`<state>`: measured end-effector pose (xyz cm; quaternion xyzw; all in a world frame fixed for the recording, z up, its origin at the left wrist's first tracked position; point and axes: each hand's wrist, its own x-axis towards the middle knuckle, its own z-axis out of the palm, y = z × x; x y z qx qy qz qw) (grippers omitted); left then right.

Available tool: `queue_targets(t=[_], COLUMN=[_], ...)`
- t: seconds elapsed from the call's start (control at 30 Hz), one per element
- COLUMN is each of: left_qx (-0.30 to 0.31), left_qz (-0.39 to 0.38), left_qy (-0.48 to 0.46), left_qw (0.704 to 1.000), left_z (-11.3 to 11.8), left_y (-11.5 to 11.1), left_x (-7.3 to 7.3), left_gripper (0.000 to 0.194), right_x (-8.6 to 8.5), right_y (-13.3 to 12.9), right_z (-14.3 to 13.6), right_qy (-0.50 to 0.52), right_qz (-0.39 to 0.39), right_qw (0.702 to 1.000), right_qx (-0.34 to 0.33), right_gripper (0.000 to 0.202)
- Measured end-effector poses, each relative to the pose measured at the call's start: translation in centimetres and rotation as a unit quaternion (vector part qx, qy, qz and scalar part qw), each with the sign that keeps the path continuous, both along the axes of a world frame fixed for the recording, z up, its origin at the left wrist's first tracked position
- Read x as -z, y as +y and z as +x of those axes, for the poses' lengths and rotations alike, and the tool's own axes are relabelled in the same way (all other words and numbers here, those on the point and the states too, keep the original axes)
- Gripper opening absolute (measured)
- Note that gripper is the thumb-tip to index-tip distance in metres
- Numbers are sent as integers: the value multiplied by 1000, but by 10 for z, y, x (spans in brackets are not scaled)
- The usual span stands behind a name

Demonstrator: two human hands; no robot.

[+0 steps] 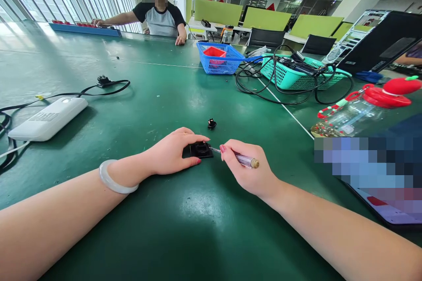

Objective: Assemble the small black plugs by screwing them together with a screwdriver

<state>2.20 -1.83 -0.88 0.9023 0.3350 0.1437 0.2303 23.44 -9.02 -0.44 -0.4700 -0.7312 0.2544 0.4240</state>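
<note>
My left hand [174, 151], with a pale bangle [115, 178] at its wrist, grips a small flat black part [201, 150] between thumb and fingers on the green table. In my right hand [247, 164] is a slim screwdriver [244, 160] with a translucent handle, its thin metal shaft pointing left. The tip meets the right edge of the black part; whether it sits in a screw is too small to tell. Just beyond, a small black piece [211, 124] with shiny metal bits lies loose on the table.
A white power bank [49, 116] and black cable with a plug [104, 81] lie left. Farther back stand a blue basket [221, 66] and a teal basket [280, 77] with tangled cables. Right are a bottle [359, 114] and a tablet [389, 210]. A person [161, 22] sits across.
</note>
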Motion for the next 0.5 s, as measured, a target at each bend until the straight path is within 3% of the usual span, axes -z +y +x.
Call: queue_targets(t=[0.3, 0.5], left_qx=[-15, -35], left_qz=[-2, -4], left_qy=[-2, -5], left_qw=[1000, 999], left_z=[0, 0], left_y=[0, 1], left_x=[2, 3], left_gripper=[54, 55], right_x=[0, 2], right_y=[2, 5], right_z=[2, 6], right_qy=[-22, 87], right_qz=[7, -12], right_qw=[1000, 996], right_qx=[-16, 23], right_gripper=[37, 43])
